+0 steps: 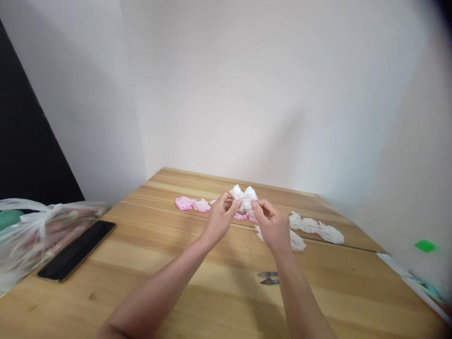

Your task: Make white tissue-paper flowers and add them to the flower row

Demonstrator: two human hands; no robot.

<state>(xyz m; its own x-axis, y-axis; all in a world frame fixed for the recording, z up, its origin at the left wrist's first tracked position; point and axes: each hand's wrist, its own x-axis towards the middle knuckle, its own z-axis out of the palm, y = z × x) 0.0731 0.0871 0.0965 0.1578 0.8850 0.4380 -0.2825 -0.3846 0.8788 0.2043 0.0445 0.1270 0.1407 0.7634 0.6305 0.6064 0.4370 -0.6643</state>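
Between my two hands, above the wooden table [148,263], is a white tissue-paper flower [247,197] with crumpled, ruffled layers. My left hand [222,214] pinches its left side with thumb and fingers. On the other side my right hand [271,221] pinches it, thumb toward me. Behind and beneath the hands lies a row of pink-and-white paper flowers [185,203], partly hidden. More white paper flowers [331,232] lie to the right, some of them covered by my right hand. Under my right forearm, thread snips [268,278] show only their blades.
A black phone [77,250] rests near the table's left edge, beside a tied clear plastic bag [45,233] with bundled contents. White walls [226,94] rise behind and to the right. Past the right edge are a green object [425,245] and some pale flat items [413,285].
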